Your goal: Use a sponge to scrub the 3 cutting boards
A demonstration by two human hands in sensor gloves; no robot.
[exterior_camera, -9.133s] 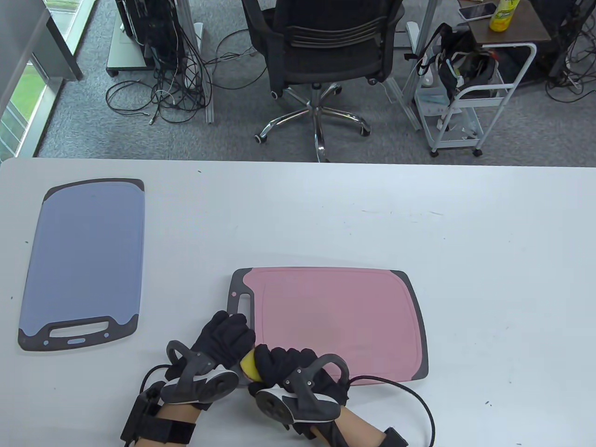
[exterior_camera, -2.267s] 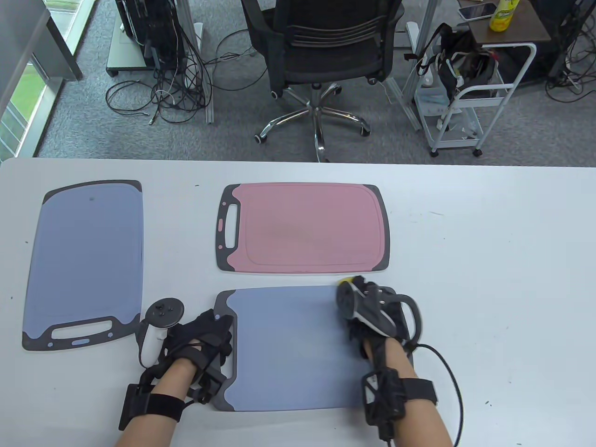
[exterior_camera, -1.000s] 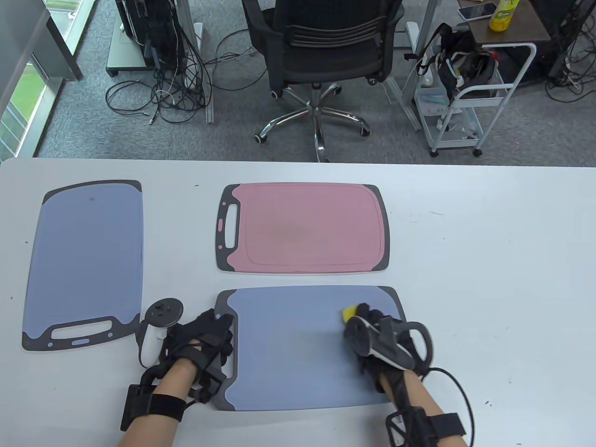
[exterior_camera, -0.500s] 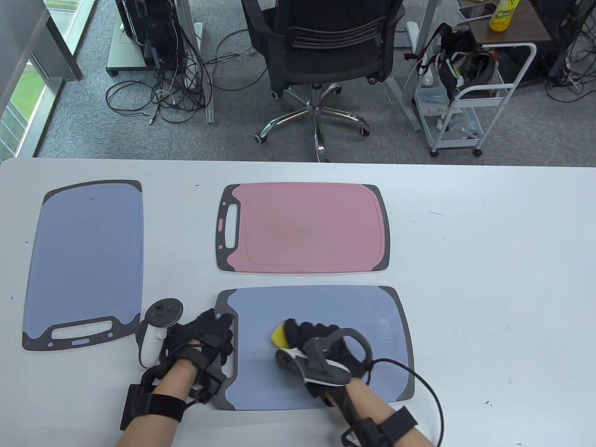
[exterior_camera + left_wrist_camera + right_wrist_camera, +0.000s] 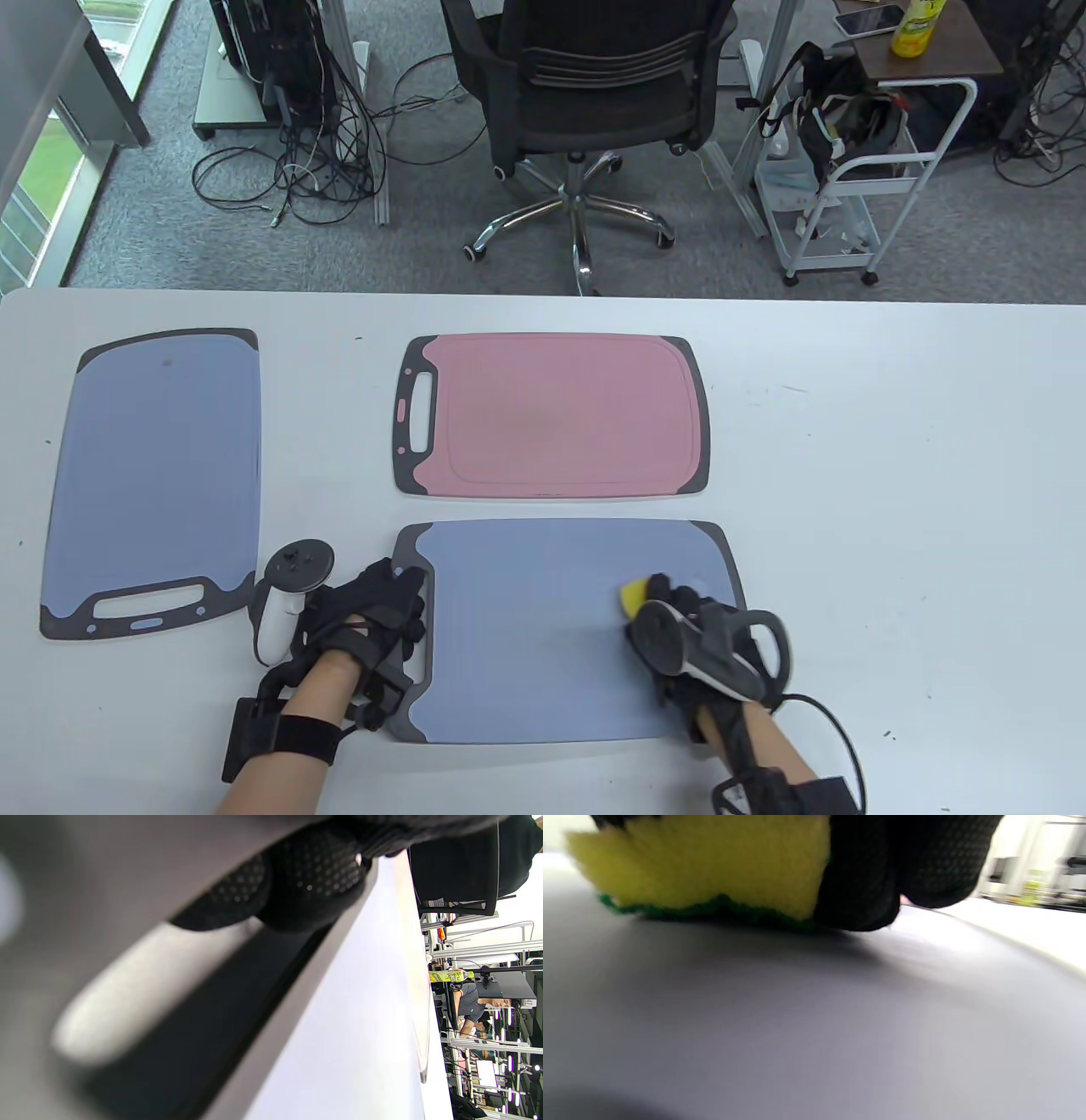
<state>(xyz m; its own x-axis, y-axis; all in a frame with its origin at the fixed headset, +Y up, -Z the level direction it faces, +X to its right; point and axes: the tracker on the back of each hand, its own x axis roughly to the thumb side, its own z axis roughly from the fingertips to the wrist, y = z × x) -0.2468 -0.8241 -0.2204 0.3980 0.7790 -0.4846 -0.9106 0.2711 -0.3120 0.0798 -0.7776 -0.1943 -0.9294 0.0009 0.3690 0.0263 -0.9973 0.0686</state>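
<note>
On the white table [image 5: 891,475], my right hand [image 5: 696,632] pinches the yellow sponge [image 5: 632,594], pressing it green side down onto the near blue cutting board [image 5: 543,628]. My left hand [image 5: 365,615] pins that board's handle end. I judge the scrubbing midway; beyond my grip lies the pink cutting board [image 5: 551,416], far left the other blue cutting board [image 5: 153,475].

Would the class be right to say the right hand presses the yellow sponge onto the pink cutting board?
No. The table view shows the right hand pressing the yellow sponge onto the near blue cutting board; the pink cutting board lies untouched behind it.

No legible text anywhere
</note>
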